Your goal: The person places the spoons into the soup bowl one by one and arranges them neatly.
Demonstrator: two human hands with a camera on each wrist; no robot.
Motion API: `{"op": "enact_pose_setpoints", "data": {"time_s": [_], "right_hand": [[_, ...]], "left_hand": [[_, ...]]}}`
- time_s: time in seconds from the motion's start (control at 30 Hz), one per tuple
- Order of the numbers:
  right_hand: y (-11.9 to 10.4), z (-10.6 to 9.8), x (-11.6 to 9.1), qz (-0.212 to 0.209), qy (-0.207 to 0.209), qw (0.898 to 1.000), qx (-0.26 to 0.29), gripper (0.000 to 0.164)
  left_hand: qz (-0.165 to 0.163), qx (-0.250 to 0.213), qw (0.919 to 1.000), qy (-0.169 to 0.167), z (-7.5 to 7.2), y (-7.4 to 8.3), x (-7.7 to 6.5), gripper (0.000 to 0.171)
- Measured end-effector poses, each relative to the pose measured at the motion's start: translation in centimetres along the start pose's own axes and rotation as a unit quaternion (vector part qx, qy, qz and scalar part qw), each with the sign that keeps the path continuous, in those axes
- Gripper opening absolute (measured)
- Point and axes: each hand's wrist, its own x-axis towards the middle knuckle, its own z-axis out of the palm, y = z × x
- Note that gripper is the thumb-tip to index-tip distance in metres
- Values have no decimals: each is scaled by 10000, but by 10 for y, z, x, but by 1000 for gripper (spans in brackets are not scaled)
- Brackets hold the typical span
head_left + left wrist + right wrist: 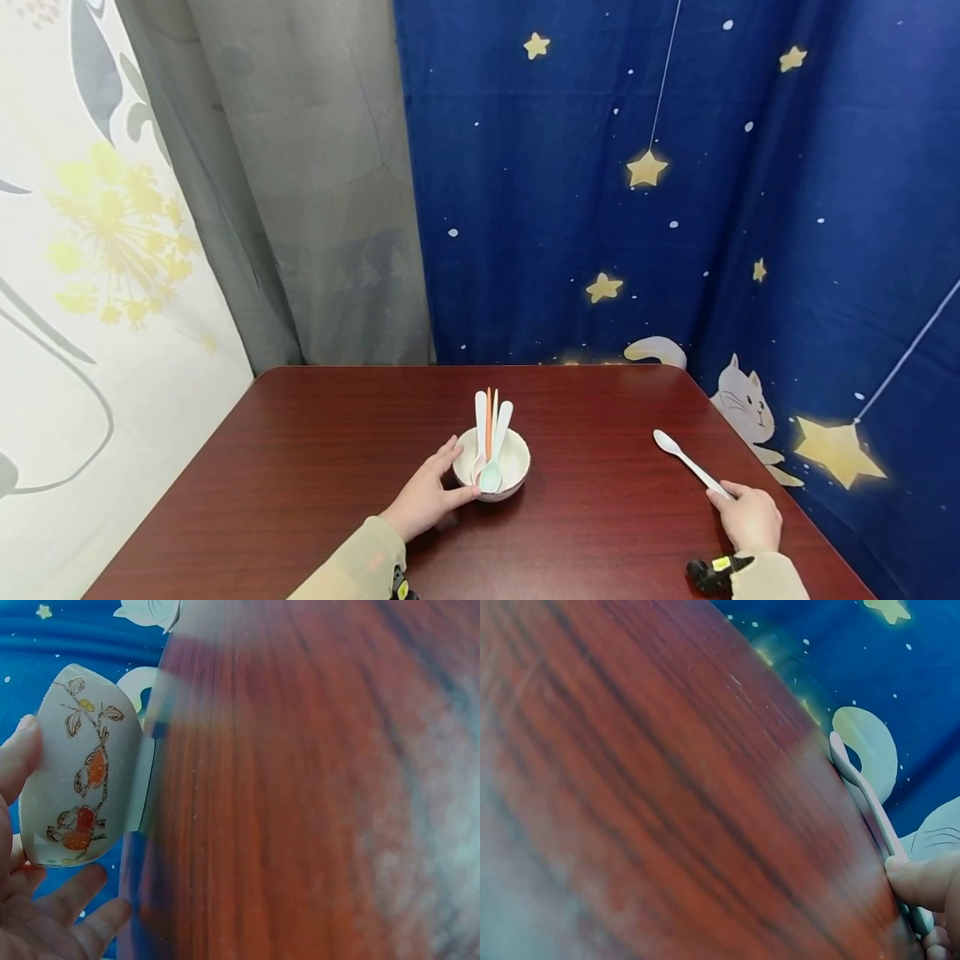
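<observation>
A cream bowl [517, 458] sits mid-table, its outside painted with a branch and orange-red fruit in the left wrist view. Several small spoons lean in it: a white-handled spoon with a mint green head [491, 477], a pale pinkish-white spoon [481, 417], an orange handle [489, 417] and a thin pale yellow one. My left hand [429, 493] holds the bowl's left side, thumb at the near rim and fingers spread round the wall. To the right, my right hand [750, 517] pinches a white spoon [692, 465] by its handle end, the spoon's head pointing away from me.
The dark red wooden table [330, 467] has rounded far corners. Behind it hang a grey curtain [322, 167] and a blue star-patterned curtain [540, 208]. A white floral cloth [97, 400] hangs along the left side. Black straps sit on both wrists.
</observation>
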Motion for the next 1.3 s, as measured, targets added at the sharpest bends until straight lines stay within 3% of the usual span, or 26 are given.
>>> {"op": "enact_pose_setpoints", "data": {"time_s": [0.4,0.97,1.3], "right_hand": [[3,-3,1,-204,-126,9996,-153,48],[2,-2,0,-120,104,9998,98,35],[2,-1,2,-288,103,9995,122,37]], "left_hand": [[27,-10,10000,15,0,1,0,85],[20,18,10000,23,2,-1,1,86],[-13,22,10000,0,1,-2,2,86]]}}
